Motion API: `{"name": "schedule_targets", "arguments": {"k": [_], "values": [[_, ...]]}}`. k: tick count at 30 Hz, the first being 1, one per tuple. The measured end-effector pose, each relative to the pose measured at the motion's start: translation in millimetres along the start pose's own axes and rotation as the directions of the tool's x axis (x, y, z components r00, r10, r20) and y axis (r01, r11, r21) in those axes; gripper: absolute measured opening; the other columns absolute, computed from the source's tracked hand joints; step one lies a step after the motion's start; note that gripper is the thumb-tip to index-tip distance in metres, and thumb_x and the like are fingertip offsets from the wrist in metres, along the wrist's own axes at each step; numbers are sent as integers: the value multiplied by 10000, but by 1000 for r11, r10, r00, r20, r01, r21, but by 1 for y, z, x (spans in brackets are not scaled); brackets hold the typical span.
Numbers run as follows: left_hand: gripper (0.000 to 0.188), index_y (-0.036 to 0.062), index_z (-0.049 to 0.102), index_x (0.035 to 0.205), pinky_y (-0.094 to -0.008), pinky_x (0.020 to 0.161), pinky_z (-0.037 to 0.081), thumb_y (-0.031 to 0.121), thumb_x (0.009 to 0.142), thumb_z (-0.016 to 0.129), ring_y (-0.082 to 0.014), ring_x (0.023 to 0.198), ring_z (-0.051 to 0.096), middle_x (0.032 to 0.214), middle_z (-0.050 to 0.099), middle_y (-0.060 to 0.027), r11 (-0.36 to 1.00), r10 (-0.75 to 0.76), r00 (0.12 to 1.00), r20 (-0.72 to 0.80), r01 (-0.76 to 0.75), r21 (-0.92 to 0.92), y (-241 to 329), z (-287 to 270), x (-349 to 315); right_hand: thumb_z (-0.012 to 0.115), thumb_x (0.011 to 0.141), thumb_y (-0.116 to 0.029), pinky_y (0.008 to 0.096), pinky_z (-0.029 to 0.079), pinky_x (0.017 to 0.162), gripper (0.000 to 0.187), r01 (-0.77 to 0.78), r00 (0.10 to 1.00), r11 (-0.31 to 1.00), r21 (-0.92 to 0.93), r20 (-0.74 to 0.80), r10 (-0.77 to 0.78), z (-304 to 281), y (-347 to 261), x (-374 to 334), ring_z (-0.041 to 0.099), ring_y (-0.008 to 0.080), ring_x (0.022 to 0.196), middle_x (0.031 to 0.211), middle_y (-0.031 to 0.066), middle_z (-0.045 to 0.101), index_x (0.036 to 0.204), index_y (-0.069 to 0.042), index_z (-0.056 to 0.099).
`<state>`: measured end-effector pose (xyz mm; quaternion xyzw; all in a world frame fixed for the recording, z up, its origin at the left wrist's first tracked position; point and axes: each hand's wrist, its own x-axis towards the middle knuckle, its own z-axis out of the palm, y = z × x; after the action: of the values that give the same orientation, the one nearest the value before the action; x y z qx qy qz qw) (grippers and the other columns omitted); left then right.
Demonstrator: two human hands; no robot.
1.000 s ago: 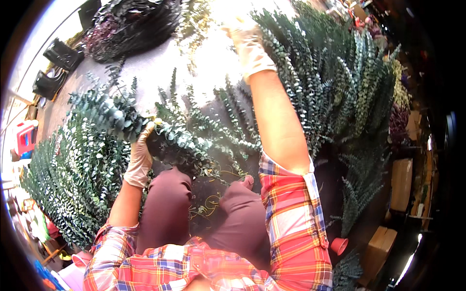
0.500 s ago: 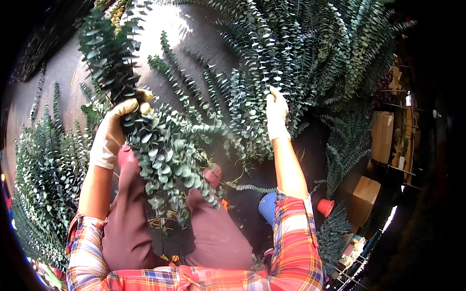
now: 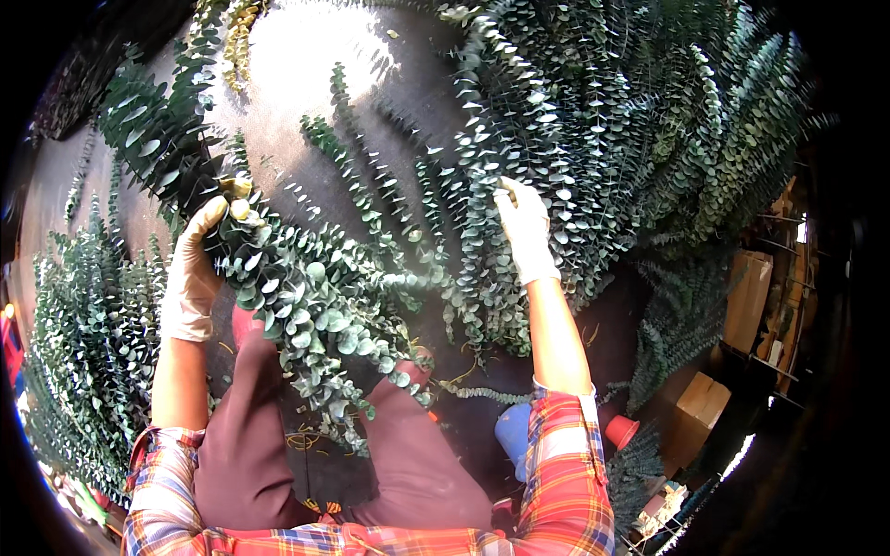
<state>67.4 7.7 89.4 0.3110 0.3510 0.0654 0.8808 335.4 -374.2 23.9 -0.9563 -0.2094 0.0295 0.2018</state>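
Observation:
My left hand (image 3: 197, 269), in a pale glove with yellowed fingertips, is closed round a bunch of eucalyptus stems (image 3: 306, 296). Round grey-green leaves spread from the grip both up to the left and down between my knees. At the near edge of a large eucalyptus pile (image 3: 630, 120), my right hand (image 3: 527, 227) wears a similar glove. Its fingers are pinched together among the leaves, seemingly on a eucalyptus stem; leaves partly hide the grip. Separate eucalyptus sprigs (image 3: 357, 167) lie on the dark floor between my hands.
More eucalyptus (image 3: 93, 315) stands at the left. Beyond my right forearm are a blue container (image 3: 512, 431), a red pot (image 3: 621, 431) and cardboard boxes (image 3: 697, 408) beside a rack. Thin yellow ties (image 3: 306, 440) lie on the floor between my legs.
The left-hand bunch has tilted, its upper end swinging left and its lower leaves spreading right. My right hand has shifted slightly left and nearer along the pile. The view has turned a little.

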Motion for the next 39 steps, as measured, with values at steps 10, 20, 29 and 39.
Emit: {"name": "schedule_targets", "arguments": {"k": [10,20,29,39], "values": [[391,42,599,1204,-315,740,564,266,890,667,-172,785,676,893,693,-30,1000,9,998,-57,-9,-4,-6,-31,-6,680,801,-88,374,379,1040,661,-225,930,974,25,-294,222,-30,47,-38,481,294,1221,1301,158,533,1399,-15,407],[402,49,596,1232,-333,790,543,270,901,657,-180,835,662,963,695,-50,1000,-4,998,-66,2,-28,-4,-55,-6,640,910,-199,302,488,772,242,-368,891,930,11,-282,356,-93,26,-74,628,172,833,970,81,706,1107,-65,685],[414,66,592,1257,-353,754,559,293,915,643,-201,820,672,961,700,-44,998,35,997,-72,-30,58,-8,-57,-2,595,942,-71,248,528,762,215,-371,853,701,608,-74,516,-219,-61,-155,662,120,901,1128,91,688,1141,-32,667],[367,87,629,1222,-302,816,518,310,932,619,-138,873,640,967,686,-6,983,-20,996,82,5,185,-1,-9,-7,510,944,-236,367,455,649,219,-899,436,433,-71,-25,900,-258,-65,-603,570,157,696,741,67,599,996,-47,610]]}}
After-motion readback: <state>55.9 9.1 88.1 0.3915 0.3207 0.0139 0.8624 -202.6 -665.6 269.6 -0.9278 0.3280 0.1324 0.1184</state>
